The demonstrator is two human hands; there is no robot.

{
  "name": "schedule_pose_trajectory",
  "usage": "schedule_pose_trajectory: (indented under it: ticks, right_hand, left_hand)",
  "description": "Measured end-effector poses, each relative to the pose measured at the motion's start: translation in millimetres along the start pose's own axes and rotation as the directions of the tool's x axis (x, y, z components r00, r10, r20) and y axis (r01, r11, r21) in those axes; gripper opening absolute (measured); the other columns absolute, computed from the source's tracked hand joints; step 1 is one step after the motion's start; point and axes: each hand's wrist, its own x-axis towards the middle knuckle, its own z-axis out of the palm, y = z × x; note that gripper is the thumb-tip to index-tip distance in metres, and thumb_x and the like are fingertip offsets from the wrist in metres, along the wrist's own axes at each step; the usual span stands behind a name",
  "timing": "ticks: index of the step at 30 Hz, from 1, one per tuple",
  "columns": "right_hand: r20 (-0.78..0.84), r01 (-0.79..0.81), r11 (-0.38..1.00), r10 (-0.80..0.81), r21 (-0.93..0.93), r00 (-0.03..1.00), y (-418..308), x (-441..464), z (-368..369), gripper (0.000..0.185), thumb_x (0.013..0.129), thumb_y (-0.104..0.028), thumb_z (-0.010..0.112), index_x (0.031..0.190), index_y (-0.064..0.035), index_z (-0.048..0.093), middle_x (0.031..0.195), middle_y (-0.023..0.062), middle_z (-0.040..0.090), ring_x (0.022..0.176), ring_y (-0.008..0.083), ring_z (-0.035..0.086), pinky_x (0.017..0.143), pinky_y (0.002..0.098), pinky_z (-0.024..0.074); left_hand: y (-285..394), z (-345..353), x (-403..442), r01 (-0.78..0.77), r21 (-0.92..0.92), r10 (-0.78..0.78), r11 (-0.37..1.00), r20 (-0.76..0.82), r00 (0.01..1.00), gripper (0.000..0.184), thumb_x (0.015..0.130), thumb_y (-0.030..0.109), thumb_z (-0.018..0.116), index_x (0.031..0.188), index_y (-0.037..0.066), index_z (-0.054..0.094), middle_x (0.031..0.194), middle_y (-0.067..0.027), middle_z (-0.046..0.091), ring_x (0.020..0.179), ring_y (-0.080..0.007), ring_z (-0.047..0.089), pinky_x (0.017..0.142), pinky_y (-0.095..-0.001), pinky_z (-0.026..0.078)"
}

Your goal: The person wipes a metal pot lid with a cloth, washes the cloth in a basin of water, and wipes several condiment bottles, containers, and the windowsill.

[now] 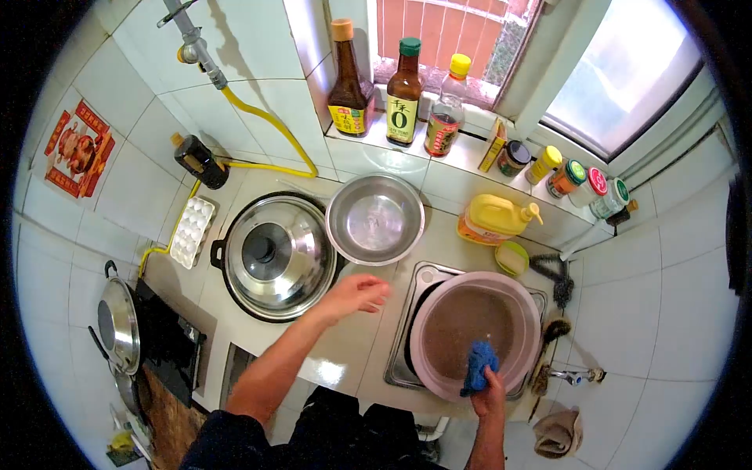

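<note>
My right hand (490,393) grips a wet, crumpled blue cloth (479,366) over the near side of a pink plastic basin (421,317). Murky brownish water (462,321) fills much of the basin, which sits in the steel sink (402,368). My left hand (359,297) hovers above the counter between the basin and a large lidded wok, its fingers loosely curled with nothing visible in them. Just beyond that hand stands a shallow stainless steel bowl (376,219); no food shows inside it.
The lidded wok (294,274) stands left of the bowl, near an egg tray (192,235). A yellow detergent jug (493,219) and a green-yellow sponge (512,257) are behind the basin. Sauce bottles (403,102) and jars line the sill. A tap (576,377) projects at right.
</note>
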Motion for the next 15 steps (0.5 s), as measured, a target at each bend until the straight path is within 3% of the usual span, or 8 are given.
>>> schedule_pose_trajectory:
  ticks: [3, 6, 7, 9, 11, 12, 13, 15]
  right_hand:
    - [-0.015, 0.015, 1.000, -0.014, 0.020, 1.000, 0, -5, -8, 0.043, 0.097, -0.020, 0.066, 0.136, -0.0051, 0.054, 0.116, 0.0091, 0.067, 0.097, 0.0256, 0.067, 0.084, 0.0408, 0.0555]
    - [0.004, 0.024, 1.000, -0.024, 0.004, 1.000, 0, -5, -20, 0.047, 0.097, -0.020, 0.067, 0.139, -0.0056, 0.052, 0.118, 0.0091, 0.067, 0.098, 0.0254, 0.067, 0.083, 0.0398, 0.0558]
    - [0.030, 0.022, 1.000, -0.021, -0.009, 0.999, 1, -5, -23, 0.048, 0.097, -0.020, 0.067, 0.140, -0.0058, 0.051, 0.119, 0.0092, 0.066, 0.098, 0.0253, 0.067, 0.084, 0.0395, 0.0559]
    - [-0.027, 0.032, 0.999, -0.032, 0.008, 0.999, 4, -9, -17, 0.045, 0.096, -0.019, 0.067, 0.136, -0.0039, 0.053, 0.116, 0.0106, 0.068, 0.096, 0.0264, 0.068, 0.082, 0.0406, 0.0570]
    - [-0.082, 0.043, 0.999, -0.042, 0.021, 0.996, 8, -10, -16, 0.042, 0.095, -0.018, 0.068, 0.132, -0.0019, 0.056, 0.112, 0.0120, 0.069, 0.093, 0.0275, 0.069, 0.081, 0.0416, 0.0580]
    - [-0.084, 0.021, 1.000, -0.019, 0.023, 0.996, 12, -9, -20, 0.041, 0.095, -0.018, 0.068, 0.132, -0.0021, 0.056, 0.112, 0.0120, 0.069, 0.093, 0.0275, 0.069, 0.082, 0.0420, 0.0582]
    - [-0.086, -0.001, 1.000, 0.003, 0.023, 0.996, 15, -9, -23, 0.041, 0.095, -0.017, 0.068, 0.132, -0.0023, 0.056, 0.112, 0.0121, 0.069, 0.094, 0.0276, 0.069, 0.082, 0.0424, 0.0584]
    - [-0.063, -0.004, 1.000, 0.005, 0.016, 0.998, 22, -8, -31, 0.045, 0.095, -0.019, 0.068, 0.135, -0.0026, 0.054, 0.115, 0.0114, 0.068, 0.097, 0.0270, 0.068, 0.084, 0.0419, 0.0573]
  left_hand:
    - [35, -20, -12, -0.080, 0.030, 0.082, 0.996, -0.090, 0.993, 0.039, 0.099, 0.030, 0.071, 0.126, 0.002, 0.064, 0.111, -0.0070, 0.070, 0.098, -0.0161, 0.067, 0.086, -0.0338, 0.059]
    - [98, -39, -11, -0.230, 0.240, 0.298, 0.943, -0.305, 0.904, 0.041, 0.097, 0.025, 0.073, 0.128, 0.001, 0.062, 0.114, -0.0073, 0.070, 0.102, -0.0161, 0.066, 0.090, -0.0330, 0.056]
    - [119, -46, -4, -0.277, 0.318, 0.390, 0.907, -0.381, 0.838, 0.045, 0.095, 0.025, 0.075, 0.130, 0.000, 0.061, 0.116, -0.0087, 0.070, 0.105, -0.0176, 0.066, 0.094, -0.0341, 0.055]
    - [148, -77, 36, -0.415, 0.647, 0.757, 0.639, -0.437, 0.485, 0.060, 0.092, 0.028, 0.078, 0.136, -0.004, 0.053, 0.125, -0.0134, 0.066, 0.112, -0.0231, 0.065, 0.099, -0.0379, 0.052]
    - [192, -77, 57, -0.451, 0.690, 0.824, 0.567, -0.490, 0.286, 0.077, 0.088, 0.032, 0.083, 0.143, -0.005, 0.045, 0.134, -0.0189, 0.060, 0.122, -0.0302, 0.060, 0.105, -0.0393, 0.049]
    - [207, -82, 72, -0.392, 0.781, 0.873, 0.486, -0.447, 0.193, 0.085, 0.085, 0.034, 0.085, 0.145, -0.007, 0.040, 0.135, -0.0225, 0.057, 0.125, -0.0325, 0.058, 0.105, -0.0398, 0.048]
    - [219, -86, 86, -0.321, 0.857, 0.915, 0.403, -0.391, 0.104, 0.094, 0.082, 0.036, 0.087, 0.146, -0.009, 0.036, 0.137, -0.0261, 0.055, 0.127, -0.0348, 0.057, 0.106, -0.0402, 0.048]
    - [240, -81, 104, -0.295, 0.868, 0.916, 0.398, -0.392, 0.084, 0.097, 0.080, 0.037, 0.088, 0.145, -0.011, 0.035, 0.135, -0.0276, 0.056, 0.126, -0.0357, 0.058, 0.106, -0.0412, 0.048]
